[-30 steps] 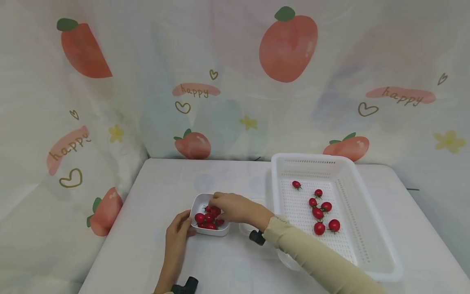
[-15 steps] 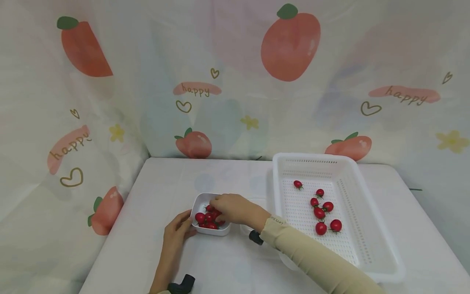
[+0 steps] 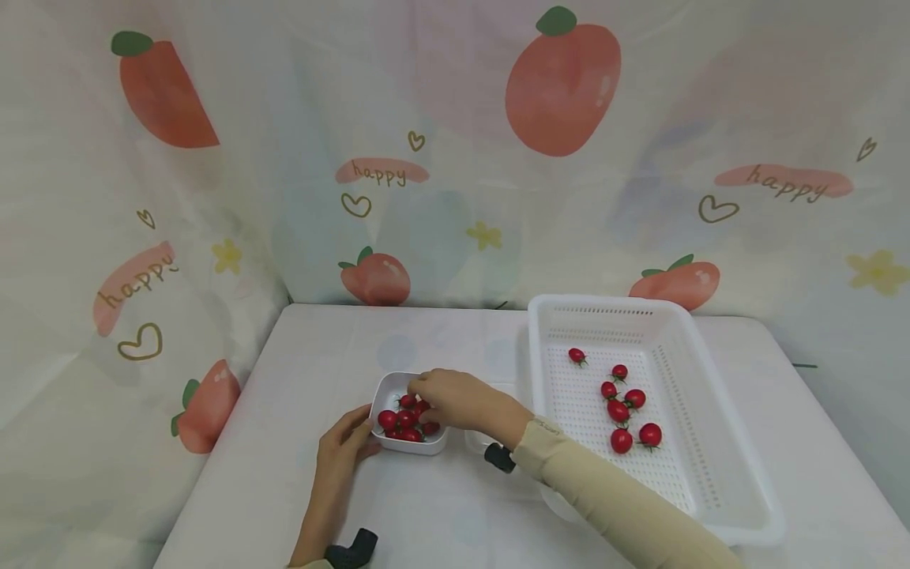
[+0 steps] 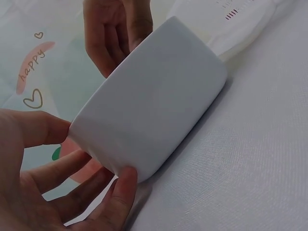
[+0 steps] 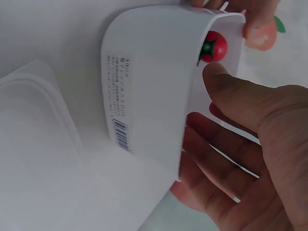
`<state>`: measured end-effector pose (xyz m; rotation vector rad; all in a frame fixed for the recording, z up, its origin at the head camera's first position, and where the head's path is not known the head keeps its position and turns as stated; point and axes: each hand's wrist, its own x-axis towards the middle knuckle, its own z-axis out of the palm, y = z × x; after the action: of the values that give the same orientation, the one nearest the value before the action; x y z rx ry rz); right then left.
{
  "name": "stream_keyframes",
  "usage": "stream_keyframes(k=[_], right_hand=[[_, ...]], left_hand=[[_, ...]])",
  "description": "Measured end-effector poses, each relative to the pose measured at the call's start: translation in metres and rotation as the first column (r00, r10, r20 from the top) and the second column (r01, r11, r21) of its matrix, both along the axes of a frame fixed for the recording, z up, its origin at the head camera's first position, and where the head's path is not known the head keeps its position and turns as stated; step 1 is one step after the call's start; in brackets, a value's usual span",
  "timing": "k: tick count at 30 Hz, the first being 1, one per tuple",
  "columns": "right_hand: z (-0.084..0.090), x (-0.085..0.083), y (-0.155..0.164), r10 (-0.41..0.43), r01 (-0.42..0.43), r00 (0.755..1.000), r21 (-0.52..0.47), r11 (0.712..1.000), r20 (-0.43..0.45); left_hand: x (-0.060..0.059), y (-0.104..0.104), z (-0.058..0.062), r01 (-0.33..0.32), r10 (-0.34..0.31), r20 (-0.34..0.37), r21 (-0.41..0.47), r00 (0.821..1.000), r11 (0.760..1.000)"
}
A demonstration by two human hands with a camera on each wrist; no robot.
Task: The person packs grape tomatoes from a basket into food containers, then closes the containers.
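A small white plastic box [image 3: 412, 447] stands on the table with several cherry tomatoes [image 3: 406, 419] inside. My left hand [image 3: 344, 442] grips its left corner; in the left wrist view the fingers [image 4: 45, 127] and thumb lie on either side of that corner. My right hand [image 3: 462, 403] is over the right side of the box, fingers reaching in past the rim. In the right wrist view a tomato [image 5: 214, 46] with a green calyx lies in the box near the thumb tip, and the thumb stands apart from the fingers. Part of another red tomato shows behind that thumb.
A large white perforated basket [image 3: 739, 474] at the right holds several more cherry tomatoes [image 3: 618, 411]. A clear plastic lid [image 5: 36, 115] lies between box and basket, partly hidden by the right wrist in the head view. A printed cloth backdrop [image 3: 455, 118] rises behind the table.
My right hand stays over the box and has lifted slightly, uncovering more tomatoes at the box's right side. The left hand keeps its place at the corner.
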<state>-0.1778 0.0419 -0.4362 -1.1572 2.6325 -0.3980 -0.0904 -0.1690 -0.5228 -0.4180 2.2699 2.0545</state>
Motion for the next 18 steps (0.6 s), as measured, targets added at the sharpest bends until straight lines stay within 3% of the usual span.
stream_keyframes(k=[11,18], right_hand=[[0.028,0.028,0.023,-0.087,0.088,0.996,-0.151,0.985,0.014],[0.038,0.041,0.046,-0.142,0.152,0.988,-0.281,0.948,0.055]], left_hand=[[0.0,0.003,0.001,-0.018,0.019,0.009,-0.014,1.0,1.0],[0.0,0.003,0.001,-0.013,0.013,0.022,0.001,1.0,1.0]])
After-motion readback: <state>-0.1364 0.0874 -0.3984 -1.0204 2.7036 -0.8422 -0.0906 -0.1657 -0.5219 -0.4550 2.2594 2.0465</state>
